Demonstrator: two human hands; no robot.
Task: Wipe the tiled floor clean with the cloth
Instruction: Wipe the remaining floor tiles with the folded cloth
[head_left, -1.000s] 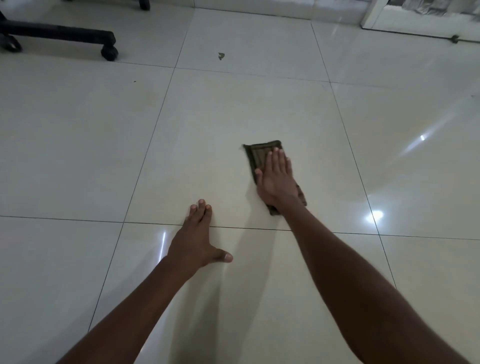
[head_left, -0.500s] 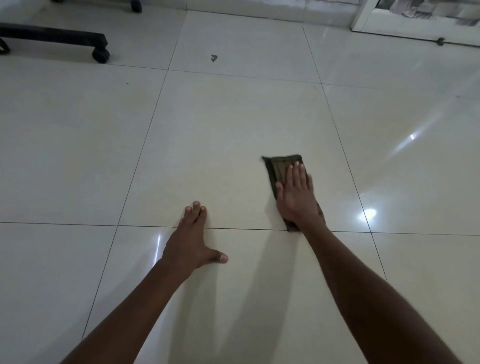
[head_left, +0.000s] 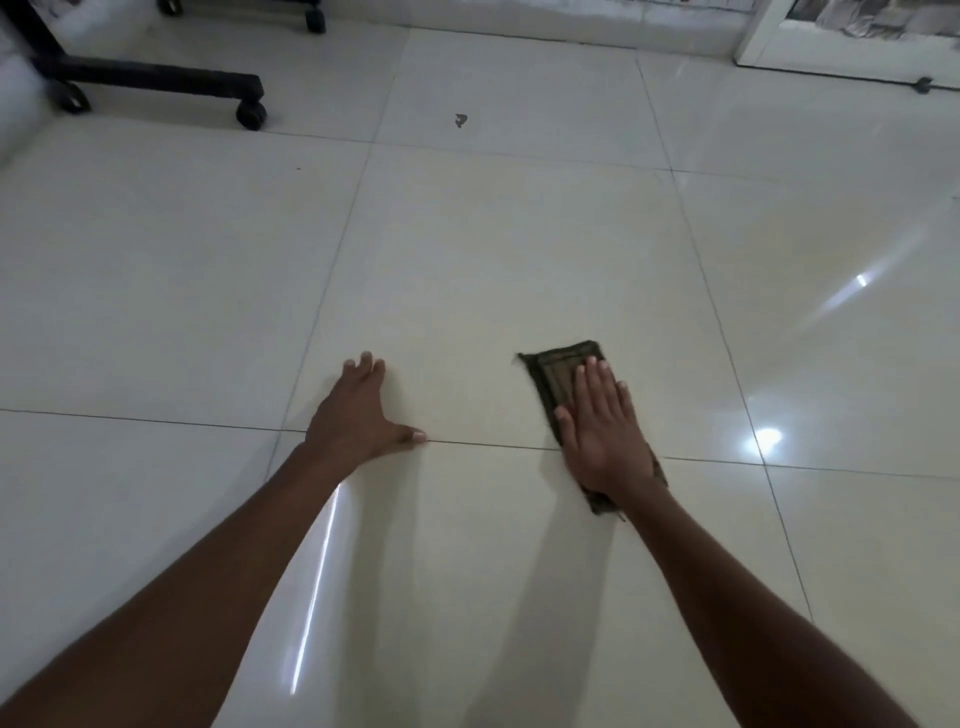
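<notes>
A folded dark olive cloth (head_left: 553, 370) lies flat on the glossy cream tiled floor (head_left: 493, 249), across a grout line. My right hand (head_left: 602, 431) presses flat on top of it, fingers together, and covers its middle and near end. My left hand (head_left: 361, 413) rests flat on the bare tile to the left, fingers spread, thumb along the grout line, holding nothing. A small dark speck of dirt (head_left: 461, 120) sits on a far tile.
Black wheeled chair legs (head_left: 156, 80) stand at the far left, with another caster (head_left: 315, 21) behind. A white wall base and door frame (head_left: 753, 36) run along the far right. Light glares on the right tiles (head_left: 768, 439).
My right hand has slid the cloth toward me and to the right, from the middle of the tile onto the grout line. My left hand stays planted on the floor.
</notes>
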